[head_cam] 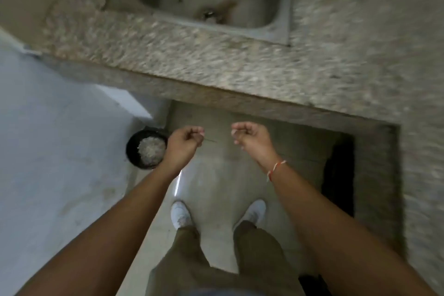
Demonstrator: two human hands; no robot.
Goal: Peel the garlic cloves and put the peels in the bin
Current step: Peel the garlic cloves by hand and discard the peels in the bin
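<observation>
A small black bin [131, 149] stands on the floor at the left, with a heap of pale garlic peels [151, 151] inside. My left hand [183, 145] hovers just right of the bin's rim, fingers curled into a loose fist around a greyish scrap that the blur makes hard to identify. My right hand [249, 138] is held out beside it over the floor, fingers curled, with pale bits of peel showing at its fingertips. No garlic cloves are in view.
A speckled stone counter [216, 62] with a steel sink [281, 2] runs across the top and down the right. Below me are a pale floor [221, 175] and my white shoes [180, 214]. A white wall [48, 139] is at the left. The frame is motion-blurred.
</observation>
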